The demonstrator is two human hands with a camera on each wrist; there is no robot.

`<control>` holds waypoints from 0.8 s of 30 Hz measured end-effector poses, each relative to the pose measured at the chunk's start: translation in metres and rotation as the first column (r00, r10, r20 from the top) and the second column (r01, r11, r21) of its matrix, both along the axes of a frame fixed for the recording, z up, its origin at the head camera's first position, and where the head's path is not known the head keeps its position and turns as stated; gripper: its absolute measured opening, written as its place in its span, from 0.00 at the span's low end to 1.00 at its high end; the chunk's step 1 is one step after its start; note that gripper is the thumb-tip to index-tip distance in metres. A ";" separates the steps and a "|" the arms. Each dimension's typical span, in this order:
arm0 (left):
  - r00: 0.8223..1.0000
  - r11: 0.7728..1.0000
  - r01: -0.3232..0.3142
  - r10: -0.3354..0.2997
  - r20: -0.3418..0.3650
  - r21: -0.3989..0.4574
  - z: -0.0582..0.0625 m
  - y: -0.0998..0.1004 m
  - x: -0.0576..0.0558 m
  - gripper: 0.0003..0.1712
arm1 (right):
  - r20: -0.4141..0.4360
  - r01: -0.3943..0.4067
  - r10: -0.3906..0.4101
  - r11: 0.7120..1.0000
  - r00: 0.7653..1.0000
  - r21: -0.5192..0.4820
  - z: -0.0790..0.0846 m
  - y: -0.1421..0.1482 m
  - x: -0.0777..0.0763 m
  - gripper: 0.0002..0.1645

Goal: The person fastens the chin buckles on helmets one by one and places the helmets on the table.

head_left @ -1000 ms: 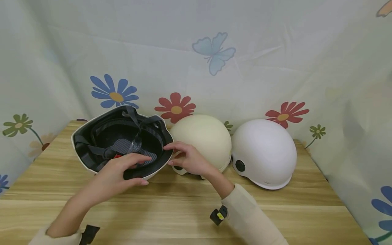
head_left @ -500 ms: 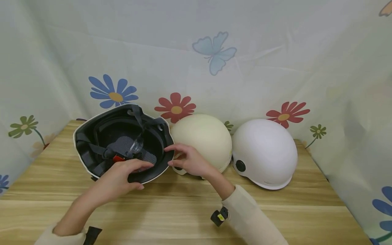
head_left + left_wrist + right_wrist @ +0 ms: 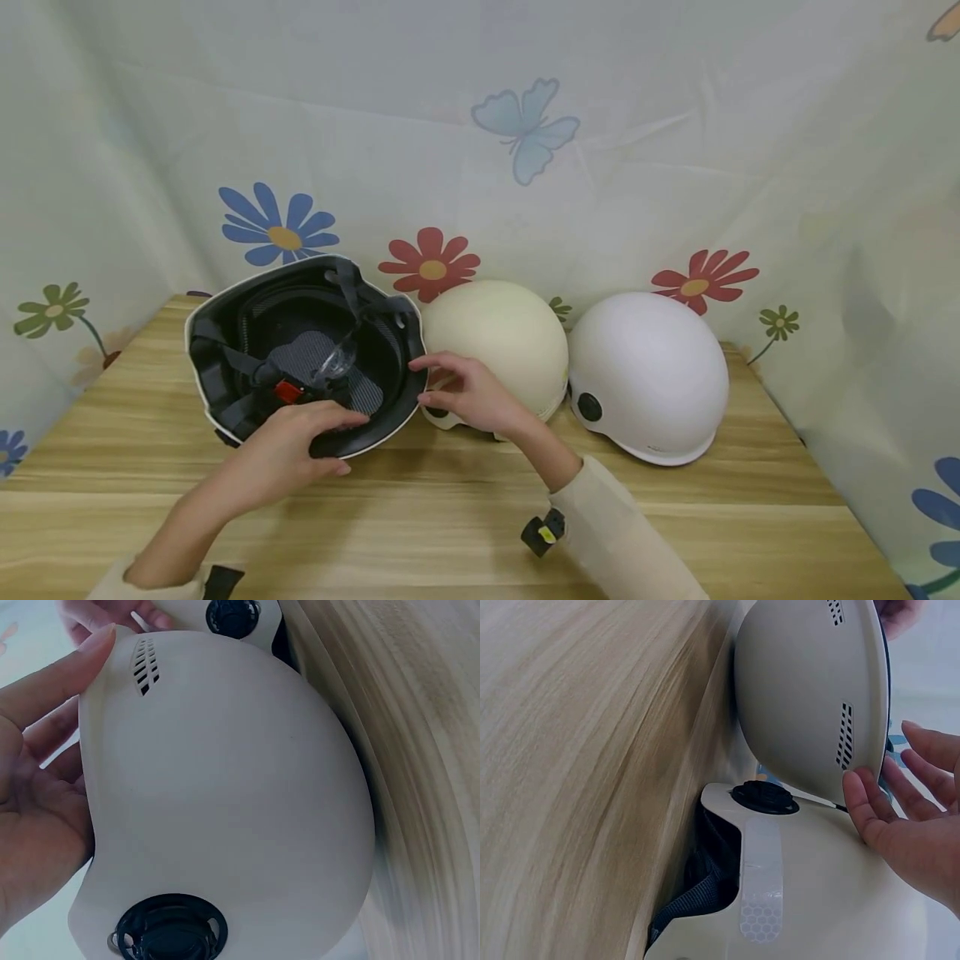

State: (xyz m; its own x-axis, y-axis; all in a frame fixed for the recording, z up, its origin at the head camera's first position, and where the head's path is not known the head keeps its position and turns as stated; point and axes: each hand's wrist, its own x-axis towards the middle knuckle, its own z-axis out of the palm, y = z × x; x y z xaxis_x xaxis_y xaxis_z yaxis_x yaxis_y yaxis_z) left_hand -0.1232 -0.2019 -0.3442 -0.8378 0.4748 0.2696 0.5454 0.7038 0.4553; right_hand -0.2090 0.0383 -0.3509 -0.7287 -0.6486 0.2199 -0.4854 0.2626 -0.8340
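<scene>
An upturned helmet [image 3: 217, 333] leans with its black-lined hollow toward me at the left of the table. My left hand [image 3: 288, 442] grips its near rim, fingers inside and thumb outside. On the right rim, my right hand [image 3: 472, 392] pinches the edge between thumb and fingers. Inside the helmet lie dark straps [image 3: 348, 283], a red buckle [image 3: 288, 392] and a piece of clear plastic [image 3: 339, 360]. In the left wrist view, the pale outer shell [image 3: 225, 772] shows vent slots and a dark round fitting [image 3: 172, 930]. Just beside it rests a cream helmet [image 3: 502, 333], dome up.
A white helmet [image 3: 652, 375] sits dome up at the right, close against the cream one. Beneath them is a wood-grain table [image 3: 420, 533]. A cloth backdrop [image 3: 637, 167] printed with flowers and a butterfly hangs behind and at both sides.
The upturned helmet has turned a little and shifted slightly right and toward me, with both hands on it. More of the red buckle shows. The other two helmets have stayed put.
</scene>
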 end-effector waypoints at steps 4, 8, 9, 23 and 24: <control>0.999 0.999 -0.013 0.015 -0.037 0.041 -0.001 0.000 0.001 0.26 | -0.011 -0.002 0.002 1.000 1.000 -0.008 0.002 0.002 0.000 0.23; 0.998 0.997 -0.017 0.022 -0.065 0.077 0.003 0.000 0.001 0.25 | -0.023 0.008 -0.008 1.000 1.000 -0.009 0.005 0.005 0.000 0.24; 0.998 0.996 -0.018 0.023 -0.066 0.086 0.004 0.000 0.001 0.25 | -0.024 0.010 -0.010 1.000 1.000 -0.013 0.006 0.006 0.000 0.24; 0.981 0.971 -0.092 0.126 -0.146 0.222 0.021 -0.006 0.004 0.29 | 0.019 -0.047 0.048 0.998 0.999 -0.035 0.004 0.008 -0.001 0.23; 0.980 0.967 -0.095 0.132 -0.147 0.235 0.023 -0.006 0.004 0.29 | 0.023 -0.047 0.048 0.998 0.999 -0.034 0.004 0.008 -0.001 0.23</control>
State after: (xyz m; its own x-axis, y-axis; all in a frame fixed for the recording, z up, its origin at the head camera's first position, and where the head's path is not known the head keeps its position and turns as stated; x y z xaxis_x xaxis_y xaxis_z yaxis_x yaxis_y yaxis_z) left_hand -0.1192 -0.2084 -0.3215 -0.8196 0.2906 0.4938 0.5468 0.6542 0.5226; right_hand -0.2099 0.0460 -0.3470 -0.7026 -0.6750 0.2252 -0.4765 0.2112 -0.8534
